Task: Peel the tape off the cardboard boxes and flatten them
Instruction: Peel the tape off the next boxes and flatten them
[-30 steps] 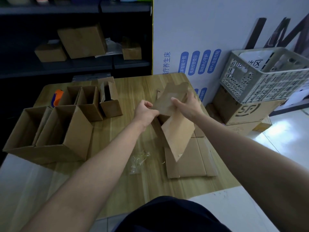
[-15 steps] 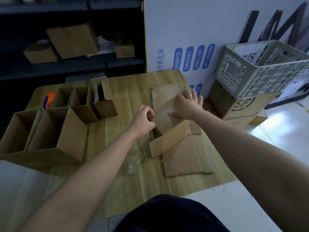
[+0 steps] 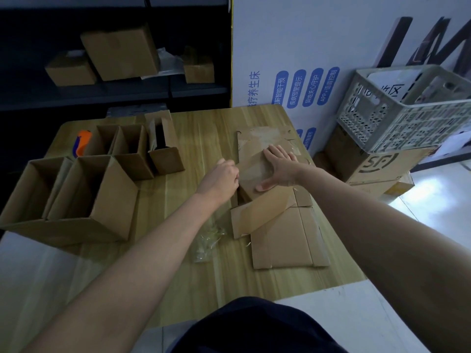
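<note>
Right hand (image 3: pixel 279 169) presses flattened box (image 3: pixel 251 174), long axis pointing away, fingers straight; left hand (image 3: pixel 220 178) curled, grip unclear.

I see a wooden table (image 3: pixel 204 128) in front of a dark shelf unit (image 3: pixel 114 95) and a white wall panel (image 3: pixel 318 34); at right, a grey plastic crate (image 3: pixel 407 118) and glossy pale floor (image 3: pixel 433 207) catching light

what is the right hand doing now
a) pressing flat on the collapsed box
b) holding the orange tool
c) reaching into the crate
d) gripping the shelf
a: the right hand lies with straight fingers pressed down on the collapsed box.
</note>
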Available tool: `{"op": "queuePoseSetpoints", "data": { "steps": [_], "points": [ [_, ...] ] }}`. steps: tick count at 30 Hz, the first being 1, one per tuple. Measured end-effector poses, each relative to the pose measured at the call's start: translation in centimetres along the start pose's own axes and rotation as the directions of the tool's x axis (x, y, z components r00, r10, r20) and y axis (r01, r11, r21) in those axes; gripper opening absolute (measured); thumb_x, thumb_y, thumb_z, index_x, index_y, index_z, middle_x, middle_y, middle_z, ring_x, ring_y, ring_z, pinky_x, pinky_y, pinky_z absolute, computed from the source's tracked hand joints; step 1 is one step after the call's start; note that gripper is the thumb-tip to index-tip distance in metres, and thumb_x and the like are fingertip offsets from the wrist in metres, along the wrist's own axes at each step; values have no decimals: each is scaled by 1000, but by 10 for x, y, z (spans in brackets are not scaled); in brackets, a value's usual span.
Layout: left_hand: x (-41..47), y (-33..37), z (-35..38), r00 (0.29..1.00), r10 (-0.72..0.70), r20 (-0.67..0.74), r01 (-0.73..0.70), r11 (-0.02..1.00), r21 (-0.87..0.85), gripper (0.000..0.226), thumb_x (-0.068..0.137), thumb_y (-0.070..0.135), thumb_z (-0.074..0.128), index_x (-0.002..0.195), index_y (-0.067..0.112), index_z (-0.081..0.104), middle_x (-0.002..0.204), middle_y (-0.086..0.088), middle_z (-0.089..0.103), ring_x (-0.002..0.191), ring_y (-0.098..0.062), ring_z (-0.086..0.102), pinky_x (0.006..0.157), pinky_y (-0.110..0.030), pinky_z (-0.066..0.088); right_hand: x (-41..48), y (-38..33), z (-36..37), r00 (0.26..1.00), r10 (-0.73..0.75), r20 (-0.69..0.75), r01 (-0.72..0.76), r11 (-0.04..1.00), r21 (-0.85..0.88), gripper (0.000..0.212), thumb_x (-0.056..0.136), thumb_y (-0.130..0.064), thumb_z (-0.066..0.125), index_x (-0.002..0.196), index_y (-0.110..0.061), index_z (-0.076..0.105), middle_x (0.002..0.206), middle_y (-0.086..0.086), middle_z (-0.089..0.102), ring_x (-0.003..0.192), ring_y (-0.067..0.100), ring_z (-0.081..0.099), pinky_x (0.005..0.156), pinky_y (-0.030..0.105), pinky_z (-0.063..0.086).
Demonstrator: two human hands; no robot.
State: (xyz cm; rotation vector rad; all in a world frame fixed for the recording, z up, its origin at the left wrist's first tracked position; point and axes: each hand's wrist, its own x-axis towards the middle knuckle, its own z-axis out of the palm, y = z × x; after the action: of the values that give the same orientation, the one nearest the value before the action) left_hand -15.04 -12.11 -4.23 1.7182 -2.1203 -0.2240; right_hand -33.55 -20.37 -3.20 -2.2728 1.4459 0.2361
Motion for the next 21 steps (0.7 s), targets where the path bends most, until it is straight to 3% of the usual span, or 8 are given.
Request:
{"op": "queuePoseSetpoints", "data": {
  "steps": [15, 18, 21],
  "points": [
    [2, -4, 0, 994, -35, 102, 36, 999, -8, 15, 91, 11, 55, 77, 13, 50, 85, 1, 47, 87, -12, 41, 76, -25, 41, -2, -2, 5, 998, -31, -58, 33, 999, 40, 123, 64, -62, 73, 152, -18, -2, 159, -1, -7, 145, 18, -14, 113, 39, -11],
    [3, -6, -2, 990, -91, 108, 96, 995, -43, 16, 90, 11, 56, 76, 15, 48, 85, 3, 45, 85, -11, 42, 73, -21, 34, -4, -1, 1, 998, -34, -60, 42, 989, 139, 121, 63, -52, 78, 152, -20, 3, 159, -4, -3, 145, 23, -5, 115, 45, -2],
    [7, 0, -5, 985, -110, 136, 115, 993, -30, 24, 87, 9, 57, 70, 18, 44, 83, 3, 45, 84, -13, 44, 71, -23, 34, -5, 8, -2, 989, 75, -124, -45, 973, 225, 119, 62, -51, 80, 152, -24, 8, 158, -6, -1, 145, 28, 1, 116, 53, 11]
  ]
}}
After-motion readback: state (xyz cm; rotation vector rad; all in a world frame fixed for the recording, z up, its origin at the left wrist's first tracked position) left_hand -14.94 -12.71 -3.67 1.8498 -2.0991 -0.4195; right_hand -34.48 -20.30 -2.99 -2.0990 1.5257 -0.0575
